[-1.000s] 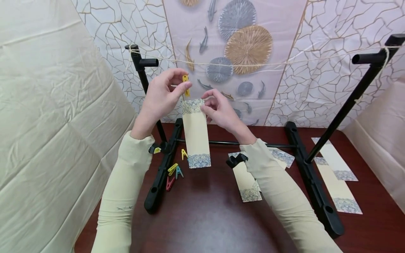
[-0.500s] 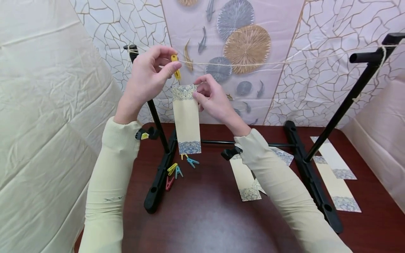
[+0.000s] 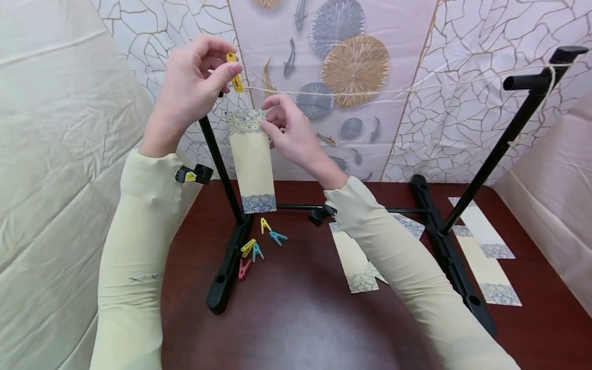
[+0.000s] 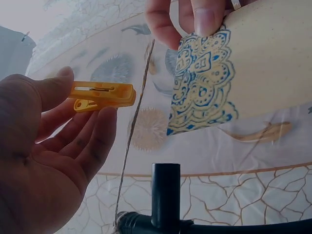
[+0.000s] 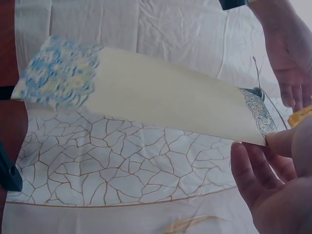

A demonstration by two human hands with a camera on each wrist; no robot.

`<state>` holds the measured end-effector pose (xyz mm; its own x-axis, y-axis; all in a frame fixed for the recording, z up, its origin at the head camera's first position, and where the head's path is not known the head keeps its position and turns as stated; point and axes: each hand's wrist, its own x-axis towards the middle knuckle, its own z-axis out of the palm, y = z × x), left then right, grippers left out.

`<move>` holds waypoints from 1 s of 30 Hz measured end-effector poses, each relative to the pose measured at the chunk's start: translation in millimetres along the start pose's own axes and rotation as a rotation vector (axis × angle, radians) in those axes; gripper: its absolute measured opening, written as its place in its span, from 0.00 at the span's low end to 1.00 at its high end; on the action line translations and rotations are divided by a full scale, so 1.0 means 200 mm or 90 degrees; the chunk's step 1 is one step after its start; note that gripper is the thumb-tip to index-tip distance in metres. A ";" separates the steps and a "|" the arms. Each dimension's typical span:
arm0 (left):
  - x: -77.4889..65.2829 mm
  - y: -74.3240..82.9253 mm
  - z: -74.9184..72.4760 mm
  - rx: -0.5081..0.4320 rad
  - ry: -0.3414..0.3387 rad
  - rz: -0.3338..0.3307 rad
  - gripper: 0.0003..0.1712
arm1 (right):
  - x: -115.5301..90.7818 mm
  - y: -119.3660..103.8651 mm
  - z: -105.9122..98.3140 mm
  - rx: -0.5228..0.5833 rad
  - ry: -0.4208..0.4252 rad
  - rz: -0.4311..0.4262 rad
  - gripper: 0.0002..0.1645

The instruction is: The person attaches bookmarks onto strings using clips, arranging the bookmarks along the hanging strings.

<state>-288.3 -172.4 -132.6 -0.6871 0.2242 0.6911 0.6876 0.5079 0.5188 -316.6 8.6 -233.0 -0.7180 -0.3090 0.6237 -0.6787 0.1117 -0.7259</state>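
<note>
The left hand (image 3: pixel 190 85) pinches a yellow clothespin (image 3: pixel 238 84) near the cord (image 4: pixel 129 146), the right hand (image 3: pixel 292 132) a patterned card (image 3: pixel 252 162); steady, level alignment appears advisable.

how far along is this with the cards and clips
Done: the cord is strung on the black stand, though no card shows hanging from its visible stretch. In hand: the left hand pinches a yellow clip near the cord; the right hand holds a patterned card just below it, not yet clipped. Left: probably the other cards and five clips lying on the table.
</note>
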 end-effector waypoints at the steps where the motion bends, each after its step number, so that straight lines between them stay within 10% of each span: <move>1: 0.00 0.00 -0.01 -0.005 0.002 -0.002 0.14 | 0.01 -0.01 0.00 -0.008 0.002 -0.004 0.16; 22: 0.04 -0.02 -0.08 0.032 -0.031 -0.075 0.09 | 0.08 -0.05 0.04 -0.105 0.038 -0.041 0.15; 30: 0.06 -0.02 -0.10 -0.070 0.028 -0.080 0.04 | 0.09 -0.05 0.04 -0.101 0.030 -0.035 0.15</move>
<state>-294.4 -188.9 -116.3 -0.7599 0.1264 0.6376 0.6202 0.4346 0.6530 -320.6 -6.0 -216.7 -0.6830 -0.2745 0.6768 -0.7303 0.2444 -0.6379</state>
